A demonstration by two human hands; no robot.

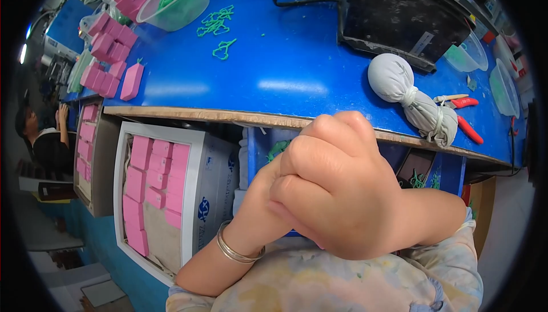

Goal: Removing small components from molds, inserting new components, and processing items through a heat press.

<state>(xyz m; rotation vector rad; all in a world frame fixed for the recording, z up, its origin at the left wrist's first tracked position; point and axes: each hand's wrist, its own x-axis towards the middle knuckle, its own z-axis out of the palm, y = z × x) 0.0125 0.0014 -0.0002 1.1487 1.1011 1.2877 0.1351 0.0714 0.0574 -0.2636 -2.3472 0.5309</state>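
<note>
My two hands are pressed together above the front edge of the blue table. My right hand (342,192) is closed in front, its knuckles bent and its fingers folded in. My left hand (265,189), below a wrist with silver bangles (231,249), is closed against it and largely covered by it. A thin pink sliver (319,247) peeks out under my right hand; what it belongs to is hidden. Nearest on the table lies a tied grey-white cloth bundle (394,78). Beside it are red-handled pliers (465,102).
Pink blocks (111,47) are stacked at the left. A white-framed box (194,158) beside the table holds more. Green wire-like pieces (217,21) lie near a clear tub (174,4). A black machine (399,21) stands at the back right. Another person (48,135) sits far left.
</note>
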